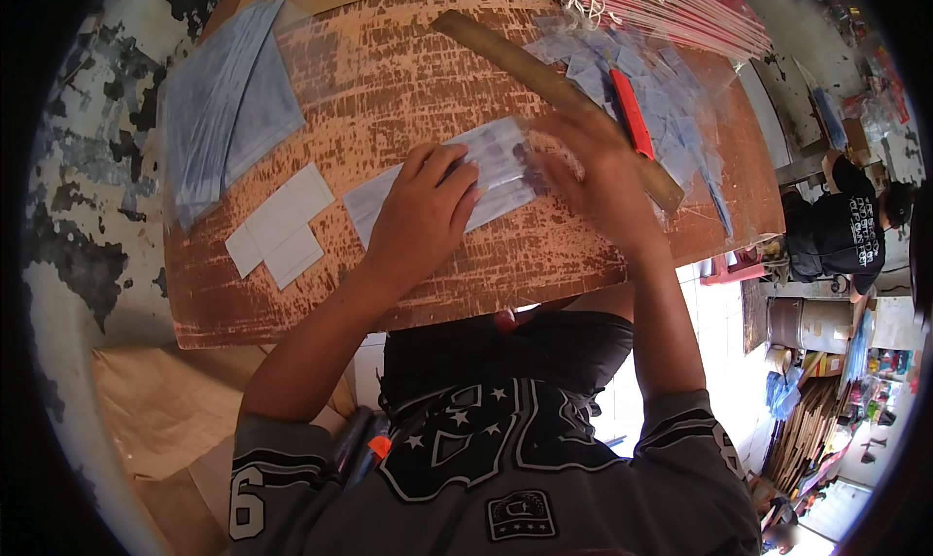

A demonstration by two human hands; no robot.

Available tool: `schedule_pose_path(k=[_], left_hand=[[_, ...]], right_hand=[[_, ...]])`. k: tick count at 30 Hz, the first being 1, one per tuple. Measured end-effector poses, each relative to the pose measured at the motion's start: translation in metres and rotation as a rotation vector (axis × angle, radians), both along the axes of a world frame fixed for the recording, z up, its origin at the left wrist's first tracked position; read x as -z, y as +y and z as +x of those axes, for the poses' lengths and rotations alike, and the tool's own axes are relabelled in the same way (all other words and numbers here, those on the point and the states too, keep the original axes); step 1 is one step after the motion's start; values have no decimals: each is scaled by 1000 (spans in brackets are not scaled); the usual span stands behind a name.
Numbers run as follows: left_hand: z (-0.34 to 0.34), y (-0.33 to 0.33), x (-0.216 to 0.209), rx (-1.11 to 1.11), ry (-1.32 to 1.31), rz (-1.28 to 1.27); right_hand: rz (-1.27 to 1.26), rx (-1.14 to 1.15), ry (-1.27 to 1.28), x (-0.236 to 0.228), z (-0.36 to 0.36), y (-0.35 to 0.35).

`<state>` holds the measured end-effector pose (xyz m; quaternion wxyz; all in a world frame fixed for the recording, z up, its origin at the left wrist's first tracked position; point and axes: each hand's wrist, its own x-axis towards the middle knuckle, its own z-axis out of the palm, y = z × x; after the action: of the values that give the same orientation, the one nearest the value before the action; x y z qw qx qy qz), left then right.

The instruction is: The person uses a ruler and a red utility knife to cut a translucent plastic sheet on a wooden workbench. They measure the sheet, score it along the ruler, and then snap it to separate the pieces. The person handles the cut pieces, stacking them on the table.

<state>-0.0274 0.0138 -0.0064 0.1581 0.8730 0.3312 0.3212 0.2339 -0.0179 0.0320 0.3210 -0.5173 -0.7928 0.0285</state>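
A pale blue, see-through sheet point(501, 153), folded into a strip, lies on the worn wooden table in front of me. My left hand point(425, 206) rests on it with slightly bent, parted fingers pressing it down. At the strip's right end is my right hand point(593, 172), smeared by motion, so its grip is unclear. Beyond that hand a long brownish ruler point(530, 70) lies slantwise. A red-handled cutter knife point(630, 114) sits beside the ruler, on a heap of blue sheet scraps point(685, 85). White cut paper pieces point(282, 227) lie left of my left hand.
A stack of blue sheets point(233, 99) occupies the table's left side. At the far right lies a bundle of red and white rods with pale cords point(661, 7). The table's near edge point(282, 337) curves before my lap. Another person point(846, 221) is off to the right.
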Motion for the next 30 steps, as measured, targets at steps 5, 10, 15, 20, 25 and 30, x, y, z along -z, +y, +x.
schedule_pose_path(k=[5, 10, 15, 20, 25, 30], left_hand=[[2, 1, -2, 11, -18, 12], [3, 2, -2, 26, -60, 10], [-1, 5, 1, 27, -129, -85], [-2, 8, 4, 51, -177, -100], [-2, 6, 4, 67, -185, -99], [-1, 5, 6, 112, -208, -78]], right_hand=[[-79, -157, -67, 3, -16, 22], [-180, -198, -209, -11, -25, 41], [-289, -193, -293, -14, -26, 62], [-356, -241, -379, -23, -28, 85], [-648, -287, -377, -38, -33, 104], [-884, -273, -339, -41, -25, 114]])
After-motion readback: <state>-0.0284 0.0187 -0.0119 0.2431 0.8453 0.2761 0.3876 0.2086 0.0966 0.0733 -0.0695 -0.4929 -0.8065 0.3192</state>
